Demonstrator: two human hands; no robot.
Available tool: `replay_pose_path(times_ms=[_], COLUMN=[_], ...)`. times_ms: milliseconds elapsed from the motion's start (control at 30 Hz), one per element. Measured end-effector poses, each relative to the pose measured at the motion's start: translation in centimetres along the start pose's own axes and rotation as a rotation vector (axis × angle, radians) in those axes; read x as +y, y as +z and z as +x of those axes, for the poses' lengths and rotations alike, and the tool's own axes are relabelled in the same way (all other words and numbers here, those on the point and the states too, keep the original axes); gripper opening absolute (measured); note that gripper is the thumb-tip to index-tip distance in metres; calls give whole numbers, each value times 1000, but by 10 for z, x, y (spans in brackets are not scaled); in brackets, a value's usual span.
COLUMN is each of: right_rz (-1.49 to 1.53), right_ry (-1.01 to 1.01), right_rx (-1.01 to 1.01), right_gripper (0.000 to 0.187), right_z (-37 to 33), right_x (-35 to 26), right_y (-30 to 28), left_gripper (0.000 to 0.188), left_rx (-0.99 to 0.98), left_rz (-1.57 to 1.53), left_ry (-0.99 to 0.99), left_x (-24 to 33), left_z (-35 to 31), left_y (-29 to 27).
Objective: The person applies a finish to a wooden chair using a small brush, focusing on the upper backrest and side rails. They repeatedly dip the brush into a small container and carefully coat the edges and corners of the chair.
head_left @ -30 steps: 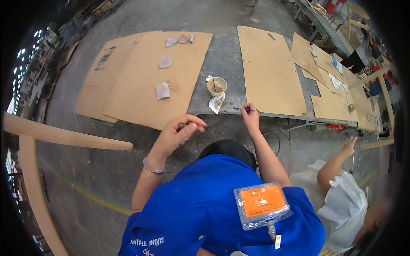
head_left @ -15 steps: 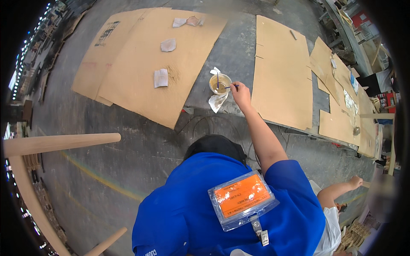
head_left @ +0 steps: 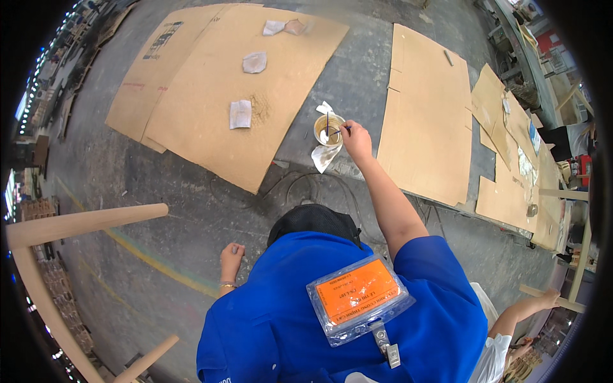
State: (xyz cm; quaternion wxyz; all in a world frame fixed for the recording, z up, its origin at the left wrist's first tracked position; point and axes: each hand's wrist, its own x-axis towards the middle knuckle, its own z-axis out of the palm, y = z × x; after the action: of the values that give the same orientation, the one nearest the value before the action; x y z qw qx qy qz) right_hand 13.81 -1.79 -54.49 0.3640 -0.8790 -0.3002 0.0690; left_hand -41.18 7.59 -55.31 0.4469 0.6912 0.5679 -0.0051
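Observation:
My right hand (head_left: 356,140) reaches over a pale round tub (head_left: 317,132) of brownish stuff, its fingers pinched on a thin dark blue stick (head_left: 339,132) that slants into the tub. A second thin blue stick (head_left: 327,120) stands upright in it. Crumpled white paper (head_left: 324,157) lies against the near side of the tub, with another white scrap (head_left: 325,108) at its far side. Down by my left side, my left hand (head_left: 230,263) is closed, with something small and greyish at its fingers that I cannot make out.
Cardboard sheets (head_left: 191,121) cover the worktop on the left, bearing several whitish pads (head_left: 240,115). Another cardboard sheet (head_left: 424,115) lies to the right. Pale wooden legs (head_left: 89,223) jut in at left. A co-worker's hand (head_left: 547,298) touches a wooden piece at right. Cables (head_left: 297,185) hang below.
My left hand has come into view at my side. My right hand stays at the tub with the stick. The co-worker's hand at right has moved slightly right and down.

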Motion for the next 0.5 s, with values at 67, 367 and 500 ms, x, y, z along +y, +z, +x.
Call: replay_pose_path(times_ms=[67, 367, 500], right_rz=[-2, 57, 74], right_ry=[-3, 14, 29], right_rx=[-5, 67, 78], right_gripper=[20, 22, 22], right_z=[3, -1, -6], right_x=[0, 6, 12], right_y=[-1, -8, -8], left_gripper=[25, 23, 20], left_rx=[-87, -507, -422], left_rz=[9, -146, -23], left_ry=[-82, -113, -78], left_x=[48, 178, 188], left_z=[-15, -94, -95], left_y=[-21, -79, -72])
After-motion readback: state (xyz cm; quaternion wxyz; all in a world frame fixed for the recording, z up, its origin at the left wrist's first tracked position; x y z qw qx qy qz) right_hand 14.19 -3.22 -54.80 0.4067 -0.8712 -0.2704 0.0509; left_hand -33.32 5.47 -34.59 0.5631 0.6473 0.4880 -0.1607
